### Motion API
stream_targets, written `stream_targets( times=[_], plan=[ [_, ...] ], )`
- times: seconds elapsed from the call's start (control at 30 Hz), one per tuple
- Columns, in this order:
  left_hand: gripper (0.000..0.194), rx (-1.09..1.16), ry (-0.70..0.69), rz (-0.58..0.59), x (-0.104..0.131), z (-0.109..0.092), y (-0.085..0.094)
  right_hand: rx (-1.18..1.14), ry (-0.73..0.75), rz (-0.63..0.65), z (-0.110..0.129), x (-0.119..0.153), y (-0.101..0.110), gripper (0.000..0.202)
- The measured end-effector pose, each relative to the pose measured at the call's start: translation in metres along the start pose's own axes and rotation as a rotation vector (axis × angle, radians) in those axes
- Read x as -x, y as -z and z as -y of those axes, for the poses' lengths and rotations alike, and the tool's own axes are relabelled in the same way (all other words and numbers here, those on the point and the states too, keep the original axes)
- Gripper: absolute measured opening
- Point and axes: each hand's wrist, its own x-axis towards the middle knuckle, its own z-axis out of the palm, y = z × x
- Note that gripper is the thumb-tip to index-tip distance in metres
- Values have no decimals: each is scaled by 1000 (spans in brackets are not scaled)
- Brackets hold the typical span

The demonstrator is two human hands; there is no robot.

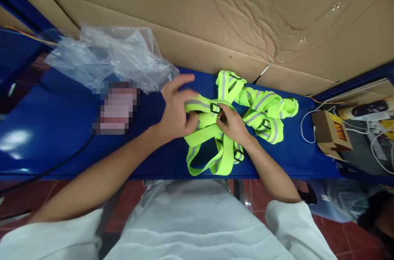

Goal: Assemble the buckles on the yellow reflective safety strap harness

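Observation:
A bundle of neon yellow-green reflective straps [226, 155] with grey stripes lies looped on the blue table. A black slide buckle [215, 108] sits on one band between my hands. At the bundle's left edge my left hand [176, 112] is open, fingers spread and raised, with the thumb close to the strap. My right hand [233, 125] is closed on the strap just below the buckle, its fingertips pinched together. Behind and to the right lies another heap of the same reflective straps [266, 108], also with black buckles.
Crumpled clear plastic bags [120, 57] lie at the back left, beside a blurred-out phone-like object [118, 108]. Brown cardboard [184, 14] stands along the back. A small open carton [332, 133] and white cables [304, 122] are at the right. A black cable [61, 163] crosses the left side.

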Motion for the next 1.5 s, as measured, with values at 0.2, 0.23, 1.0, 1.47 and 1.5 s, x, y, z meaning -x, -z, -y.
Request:
stream_targets(
  times=[0.2,0.23,1.0,1.47,1.5],
  plan=[
    [15,-190,-256,569,8,-26,-7,-104,-11,-163,0,-2,-7,27],
    [23,-254,-160,657,9,-26,-9,-101,7,-218,1,-1,-7,24],
    [66,-339,483,733,4,-7,-10,-185,261,122,13,7,2,17],
    [25,-442,287,813,10,0,-8,-122,158,-10,9,4,-3,41],
    [25,-449,269,817,9,-1,-9,-137,147,-64,7,3,-3,39]
  ],
)
